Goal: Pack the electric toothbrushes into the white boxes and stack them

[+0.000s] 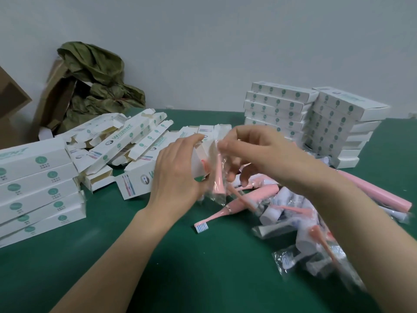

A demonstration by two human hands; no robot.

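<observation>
My left hand's fingers [195,141] are curled over the top of a white box [199,165], thumb below, so the box is held firmly with its open end turned toward my other hand. My right hand [252,150] pinches the upper edge of a clear plastic sleeve between thumb and forefinger; the rest of its fingers are loosely bent, though motion blur stops me reading them exactly. In that sleeve hangs a pink toothbrush piece [218,177], upright and just beside the mouth of the box. I cannot tell if it has entered the box. My left hand [178,170] sits above the green table [203,267]. Below the right wrist lies a loose pile of wrapped brushes [282,213], pink and white, with one bare pink toothbrush [220,212] at its near-left edge, bristles toward me. A long pink handle [379,195] lies to the right of the pile. Just behind my left hand is a heap of open boxes [126,141]. A stack of closed boxes [38,190] stands at far left, and two taller stacks [277,107] stand behind my right hand. At back left a brown carton [54,96] holds an olive-green bag [97,73].
</observation>
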